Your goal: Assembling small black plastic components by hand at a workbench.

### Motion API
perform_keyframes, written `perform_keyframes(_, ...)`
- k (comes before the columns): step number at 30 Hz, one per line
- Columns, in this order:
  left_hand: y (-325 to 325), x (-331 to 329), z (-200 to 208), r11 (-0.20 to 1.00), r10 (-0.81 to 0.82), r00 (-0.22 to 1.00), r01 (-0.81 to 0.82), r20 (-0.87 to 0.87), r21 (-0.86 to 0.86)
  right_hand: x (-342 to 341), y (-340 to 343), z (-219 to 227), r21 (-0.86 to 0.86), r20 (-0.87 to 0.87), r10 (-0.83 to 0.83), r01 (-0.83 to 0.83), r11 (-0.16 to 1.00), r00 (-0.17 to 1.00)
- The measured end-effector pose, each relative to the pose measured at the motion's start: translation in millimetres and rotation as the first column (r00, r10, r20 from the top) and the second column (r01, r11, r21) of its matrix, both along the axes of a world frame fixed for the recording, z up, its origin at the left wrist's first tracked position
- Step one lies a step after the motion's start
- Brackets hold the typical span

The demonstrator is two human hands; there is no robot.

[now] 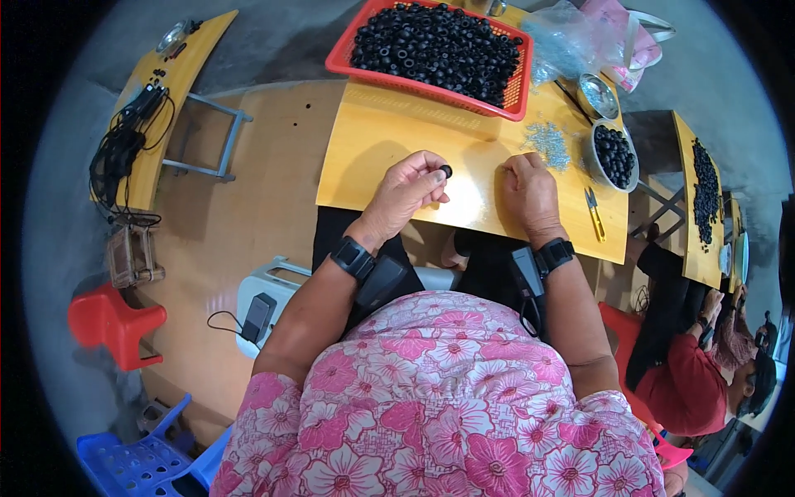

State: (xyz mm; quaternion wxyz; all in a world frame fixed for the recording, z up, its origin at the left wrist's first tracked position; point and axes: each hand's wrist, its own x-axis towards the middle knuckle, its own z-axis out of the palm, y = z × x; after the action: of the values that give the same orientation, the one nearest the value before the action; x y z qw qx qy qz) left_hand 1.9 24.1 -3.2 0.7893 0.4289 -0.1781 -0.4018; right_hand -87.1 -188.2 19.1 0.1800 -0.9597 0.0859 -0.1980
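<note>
Between the thumb and fingers of my left hand (407,189) is a small black round part (445,171), held just above the yellow table (364,149). My right hand (531,195) rests at the table to its right, fingers curled under; whatever they may hold is hidden. Just beyond that hand lies a scatter of tiny silvery pieces (548,146). A red plastic basket (338,56) at the far side is heaped with black round parts (431,50), several showing a central hole. A white bowl (593,157) at the right holds more dark parts (614,156).
Yellow-handled snips (596,217) lie near the table's right edge. A metal bowl (598,96) and clear plastic bags (563,37) stand behind the white bowl. Another person in a red top (683,389) sits at the right. A red chair (116,325) is at the left.
</note>
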Motion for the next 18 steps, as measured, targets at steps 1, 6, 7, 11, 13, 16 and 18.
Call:
perform_keyframes(1,-0.6,0.5,0.2,1.000,-0.007,1.000,0.008,0.005,-0.006,0.5,1.3,2.3,0.006,0.000,0.008,-0.008,1.000,1.000)
perform_keyframes(6,-4.4,-3.2,7.8,0.999,0.042,0.999,-0.042,0.000,0.035,0.1,5.4,-2.3,0.431,0.015,0.049,-0.051,0.901,0.999)
perform_keyframes(7,-3.7,-3.4,8.0,0.998,0.041,0.999,-0.041,0.017,0.046,0.2,11.7,-0.2,0.626,0.029,0.066,-0.069,0.777,0.997)
perform_keyframes(11,0.6,-0.8,2.3,0.998,0.003,0.998,-0.007,0.067,0.058,4.6,32.3,20.4,0.926,-0.003,0.187,-0.069,0.372,0.982)
perform_keyframes(13,0.5,-0.8,0.6,0.996,-0.007,0.994,-0.002,0.106,0.087,7.2,35.9,23.9,0.926,0.000,0.215,-0.081,0.368,0.977)
perform_keyframes(16,-2.1,-3.3,4.9,0.992,-0.008,0.987,-0.013,0.162,0.127,9.3,36.5,26.8,0.941,-0.023,0.256,-0.065,0.331,0.966)
perform_keyframes(18,-2.4,-4.2,9.1,0.990,0.002,0.984,-0.027,0.178,0.140,10.1,35.8,26.3,0.944,-0.027,0.288,-0.070,0.322,0.957)
